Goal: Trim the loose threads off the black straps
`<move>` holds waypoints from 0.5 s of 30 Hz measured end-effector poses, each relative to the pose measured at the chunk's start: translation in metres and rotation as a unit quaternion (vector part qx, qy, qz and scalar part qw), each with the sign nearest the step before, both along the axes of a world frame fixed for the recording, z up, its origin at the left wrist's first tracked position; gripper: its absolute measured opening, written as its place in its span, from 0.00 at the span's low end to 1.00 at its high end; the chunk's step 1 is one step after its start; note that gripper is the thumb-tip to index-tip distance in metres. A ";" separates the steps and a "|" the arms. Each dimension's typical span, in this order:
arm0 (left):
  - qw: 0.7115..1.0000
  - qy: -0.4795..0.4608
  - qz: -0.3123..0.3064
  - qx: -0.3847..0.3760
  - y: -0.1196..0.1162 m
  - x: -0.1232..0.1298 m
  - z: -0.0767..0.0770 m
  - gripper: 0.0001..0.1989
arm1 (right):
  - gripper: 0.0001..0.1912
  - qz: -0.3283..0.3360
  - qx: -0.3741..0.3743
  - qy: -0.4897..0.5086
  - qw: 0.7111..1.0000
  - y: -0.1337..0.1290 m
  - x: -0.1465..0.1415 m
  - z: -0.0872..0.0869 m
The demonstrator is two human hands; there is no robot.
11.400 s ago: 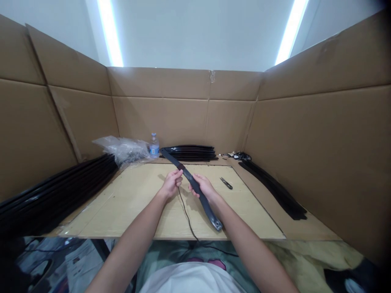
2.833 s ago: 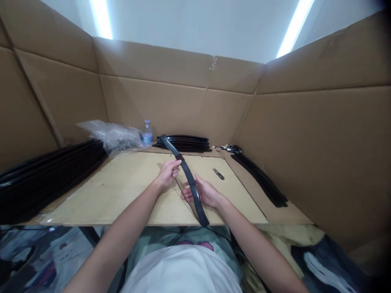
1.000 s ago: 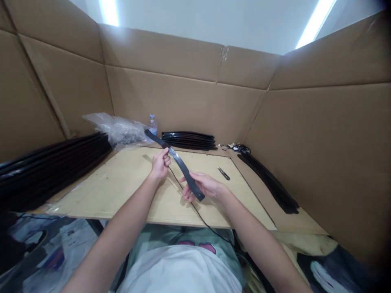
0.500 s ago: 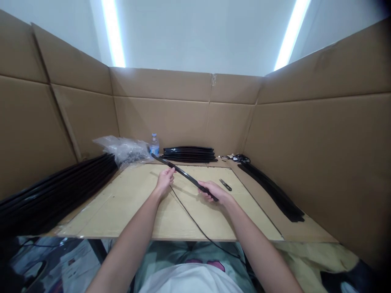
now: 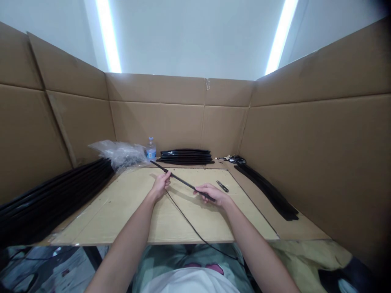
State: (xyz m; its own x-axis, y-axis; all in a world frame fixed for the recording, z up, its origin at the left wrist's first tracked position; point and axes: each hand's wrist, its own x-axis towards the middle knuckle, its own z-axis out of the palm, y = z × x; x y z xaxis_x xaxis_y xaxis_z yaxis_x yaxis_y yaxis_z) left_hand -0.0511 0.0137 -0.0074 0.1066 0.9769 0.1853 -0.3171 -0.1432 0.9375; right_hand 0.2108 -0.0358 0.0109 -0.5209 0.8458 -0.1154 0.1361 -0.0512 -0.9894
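Note:
A thin black strip (image 5: 183,181) slants above the pale board, its far end up and to the left. My left hand (image 5: 161,184) pinches it left of its middle. Around its near right end, the fingers of my right hand (image 5: 210,193) are closed. From below my left hand a thin black cord (image 5: 191,223) runs down over the board's front edge towards my lap. Small dark snips (image 5: 222,186) lie on the board just beyond my right hand.
Black strips are stacked at the left (image 5: 58,191), at the back (image 5: 186,156) and at the right (image 5: 267,189). A plastic bag (image 5: 124,154) and a water bottle (image 5: 151,149) stand back left. Small dark parts (image 5: 233,159) lie back right. Cardboard walls (image 5: 155,122) surround the table.
The strip has been rolled in my hands, so it now looks narrower and less shiny. Both hands still hold it. The whole view has shifted slightly.

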 end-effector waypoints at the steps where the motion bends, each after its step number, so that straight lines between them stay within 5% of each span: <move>1: 1.000 0.004 -0.002 0.001 0.001 -0.002 -0.001 0.22 | 0.16 0.000 -0.002 -0.001 1.000 0.001 0.000 0.000; 15: 0.994 0.099 0.031 -0.020 0.017 -0.011 0.001 0.19 | 0.14 -0.043 0.096 -0.051 0.993 0.010 -0.005 -0.003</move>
